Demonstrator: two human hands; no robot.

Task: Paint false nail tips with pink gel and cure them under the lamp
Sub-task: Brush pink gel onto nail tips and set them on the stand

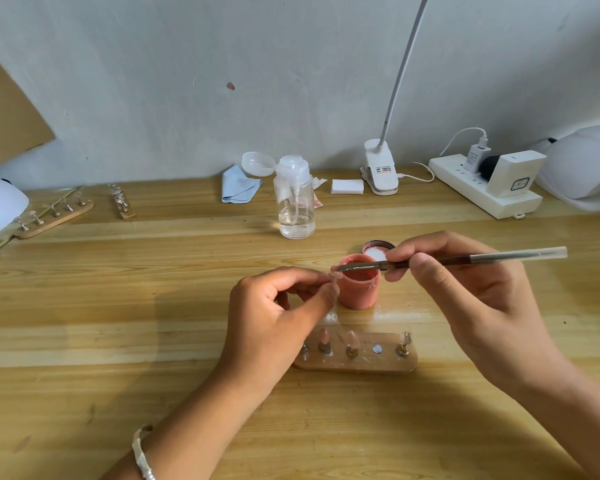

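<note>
Pinching a clear nail tip (336, 274) betw thumb & forefinger, left hand (284, 306) holds it beside the open pink gel jar (359, 291); tip small, barely visible. Right hand (465, 299) grips the brush (482, 258), bristles at the tip. Wooden holder (378, 363): left end hidden by left hand. Curing lamp (582, 168) far right, cut off.

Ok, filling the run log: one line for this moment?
left hand pinches nail tip | right hand holds brush at tip | gel pot open
</note>
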